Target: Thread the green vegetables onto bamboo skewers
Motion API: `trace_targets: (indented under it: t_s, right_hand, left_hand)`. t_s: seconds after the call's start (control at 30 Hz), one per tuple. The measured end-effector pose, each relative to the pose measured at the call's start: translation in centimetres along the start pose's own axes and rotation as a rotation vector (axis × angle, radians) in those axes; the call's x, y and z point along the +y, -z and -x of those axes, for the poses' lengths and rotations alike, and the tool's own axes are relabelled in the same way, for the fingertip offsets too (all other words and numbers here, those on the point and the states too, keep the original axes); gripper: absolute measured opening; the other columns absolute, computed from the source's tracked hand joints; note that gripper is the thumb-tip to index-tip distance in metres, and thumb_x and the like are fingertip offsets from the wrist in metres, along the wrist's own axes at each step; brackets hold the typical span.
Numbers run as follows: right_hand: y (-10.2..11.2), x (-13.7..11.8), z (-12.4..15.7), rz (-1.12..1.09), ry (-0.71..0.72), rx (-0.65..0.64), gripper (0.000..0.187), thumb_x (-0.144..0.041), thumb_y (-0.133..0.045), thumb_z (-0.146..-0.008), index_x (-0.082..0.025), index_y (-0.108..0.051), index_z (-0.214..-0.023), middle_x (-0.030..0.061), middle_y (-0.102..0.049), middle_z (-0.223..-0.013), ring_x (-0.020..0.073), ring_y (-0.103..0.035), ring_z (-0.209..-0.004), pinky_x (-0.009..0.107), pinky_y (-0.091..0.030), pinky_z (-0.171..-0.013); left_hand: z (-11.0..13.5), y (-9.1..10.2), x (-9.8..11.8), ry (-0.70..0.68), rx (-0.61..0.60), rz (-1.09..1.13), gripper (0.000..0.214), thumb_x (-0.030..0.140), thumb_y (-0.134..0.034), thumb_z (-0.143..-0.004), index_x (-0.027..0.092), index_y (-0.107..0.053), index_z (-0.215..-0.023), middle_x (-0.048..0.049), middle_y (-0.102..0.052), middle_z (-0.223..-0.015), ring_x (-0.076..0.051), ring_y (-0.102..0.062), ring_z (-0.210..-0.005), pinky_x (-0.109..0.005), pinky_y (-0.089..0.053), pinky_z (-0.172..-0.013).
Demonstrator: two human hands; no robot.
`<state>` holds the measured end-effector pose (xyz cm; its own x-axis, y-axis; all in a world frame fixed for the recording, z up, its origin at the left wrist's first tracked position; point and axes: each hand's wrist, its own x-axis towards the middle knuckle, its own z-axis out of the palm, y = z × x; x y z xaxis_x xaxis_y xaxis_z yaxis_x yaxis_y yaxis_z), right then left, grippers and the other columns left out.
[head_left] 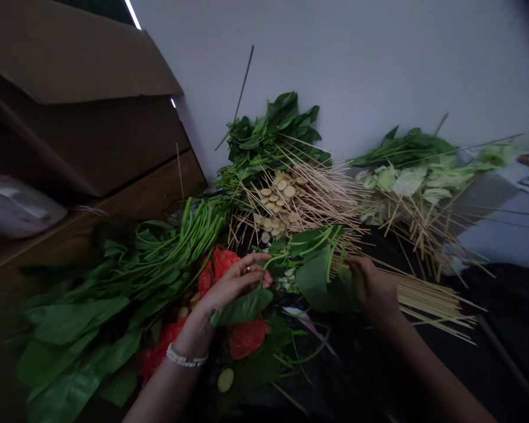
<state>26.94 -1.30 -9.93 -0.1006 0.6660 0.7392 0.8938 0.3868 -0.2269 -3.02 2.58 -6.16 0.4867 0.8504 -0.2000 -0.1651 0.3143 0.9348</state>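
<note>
My left hand [242, 279], with a ring and a beaded bracelet, pinches the stem of a leafy green. One leaf [247, 305] hangs below its fingers. To the right, my right hand [374, 288] is closed at the edge of a small bunch of leafy greens [317, 276] held between the hands. Its fingertips are partly hidden. Beside it lies a bundle of bare wooden skewers [432, 299]. A large heap of long-stemmed leafy greens [114, 299] lies left of my left hand. Red plastic [247, 338] shows under that hand.
Skewers with potato slices [282, 197] are piled behind my hands. Skewered greens [282, 120] lean by the wall, and skewered cabbage pieces [409, 179] lie at right. A cardboard box [83, 135] stands at left. Black plastic [348, 376] covers the front; a loose slice [225, 380] lies there.
</note>
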Motion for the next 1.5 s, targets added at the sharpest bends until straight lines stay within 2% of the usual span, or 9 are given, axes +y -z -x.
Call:
trace_targets:
  t_s: [0.23, 0.4, 0.53, 0.7, 0.93, 1.07, 1.2, 1.37, 1.5]
  right_hand:
    - [-0.2, 0.2, 0.2, 0.008, 0.06, 0.027, 0.017, -0.021, -0.045, -0.094, -0.019, -0.061, -0.099, 0.0029, -0.071, -0.074, 0.0131, -0.064, -0.054, 0.022, -0.045, -0.054]
    - [0.2, 0.2, -0.1, -0.007, 0.063, 0.053, 0.015, -0.021, -0.046, -0.094, -0.019, -0.06, -0.098, 0.0026, -0.071, -0.074, 0.0132, -0.064, -0.054, 0.022, -0.045, -0.052]
    - [-0.3, -0.2, 0.2, 0.01, 0.121, 0.048, 0.016, -0.017, -0.047, -0.093, -0.018, -0.061, -0.1, 0.004, -0.072, -0.079, 0.0136, -0.065, -0.058, 0.023, -0.046, -0.057]
    - [-0.7, -0.3, 0.5, 0.032, 0.128, 0.043, 0.019, -0.017, -0.046, -0.093, -0.017, -0.061, -0.104, 0.0043, -0.072, -0.079, 0.0139, -0.065, -0.059, 0.024, -0.045, -0.056]
    - [-0.6, -0.4, 0.5, 0.058, 0.144, 0.043, 0.018, -0.016, -0.046, -0.093, -0.017, -0.061, -0.103, 0.0057, -0.073, -0.082, 0.0142, -0.065, -0.058, 0.024, -0.046, -0.057]
    - [-0.4, -0.7, 0.6, 0.047, 0.133, 0.039, 0.018, -0.017, -0.047, -0.092, -0.018, -0.063, -0.099, 0.0047, -0.072, -0.08, 0.0139, -0.065, -0.06, 0.023, -0.045, -0.057]
    - [0.0, -1.4, 0.3, 0.061, 0.163, 0.049, 0.018, -0.018, -0.046, -0.092, -0.019, -0.064, -0.094, 0.0029, -0.069, -0.07, 0.0124, -0.06, -0.053, 0.023, -0.041, -0.053]
    - [0.2, -2.3, -0.1, 0.035, 0.246, 0.055, 0.02, -0.014, -0.044, -0.092, -0.018, -0.064, -0.095, 0.0035, -0.069, -0.069, 0.0127, -0.061, -0.054, 0.023, -0.042, -0.053]
    - [0.0, -2.7, 0.1, -0.029, 0.235, 0.02, 0.024, -0.011, -0.043, -0.091, -0.017, -0.063, -0.102, 0.0053, -0.071, -0.075, 0.0147, -0.065, -0.061, 0.024, -0.046, -0.056]
  left_hand:
    - [-1.0, 1.1, -0.9, -0.033, 0.092, -0.026, 0.079, 0.013, -0.062, -0.062, 0.026, -0.043, -0.138, 0.0002, -0.061, -0.084, -0.012, -0.056, -0.07, -0.025, -0.045, -0.066]
    - [-0.7, 0.9, -1.1, -0.043, 0.173, -0.178, 0.065, 0.019, -0.058, -0.068, 0.02, -0.051, -0.133, -0.0009, -0.059, -0.081, -0.012, -0.056, -0.069, -0.027, -0.046, -0.068]
    - [-0.7, 0.7, -1.3, -0.121, 0.305, -0.694, 0.05, 0.037, -0.058, -0.084, 0.02, -0.055, -0.13, -0.0028, -0.066, -0.08, -0.019, -0.061, -0.074, -0.03, -0.047, -0.069]
    - [-1.0, 0.5, -2.1, -0.12, 0.477, -1.41, 0.026, 0.031, -0.051, -0.091, 0.023, -0.069, -0.107, -0.0089, -0.068, -0.102, -0.024, -0.064, -0.093, -0.033, -0.046, -0.08]
    - [-0.8, -0.1, -1.3, -0.21, 0.548, -1.662, 0.015, 0.025, -0.058, -0.086, 0.021, -0.072, -0.088, -0.0118, -0.062, -0.114, -0.03, -0.053, -0.107, -0.04, -0.042, -0.088]
    - [-0.2, -0.1, 0.9, -0.298, 0.561, -1.502, 0.019, 0.025, -0.052, -0.089, 0.021, -0.07, -0.096, -0.0085, -0.07, -0.096, -0.027, -0.057, -0.097, -0.04, -0.042, -0.086]
    - [0.1, -0.3, 2.8, -0.419, 0.59, -0.991, 0.027, 0.03, -0.055, -0.088, 0.02, -0.067, -0.11, -0.0063, -0.072, -0.098, -0.022, -0.063, -0.091, -0.034, -0.046, -0.085]
    - [-0.6, -1.3, 1.8, -0.183, 0.365, -0.267, 0.04, 0.041, -0.072, -0.074, 0.016, -0.071, -0.106, -0.0071, -0.075, -0.092, -0.019, -0.066, -0.08, -0.03, -0.05, -0.074]
    - [-1.1, -1.8, 0.7, -0.133, 0.342, -0.144, 0.041, 0.044, -0.075, -0.07, 0.016, -0.073, -0.1, -0.0051, -0.074, -0.083, -0.015, -0.064, -0.071, -0.027, -0.049, -0.067]
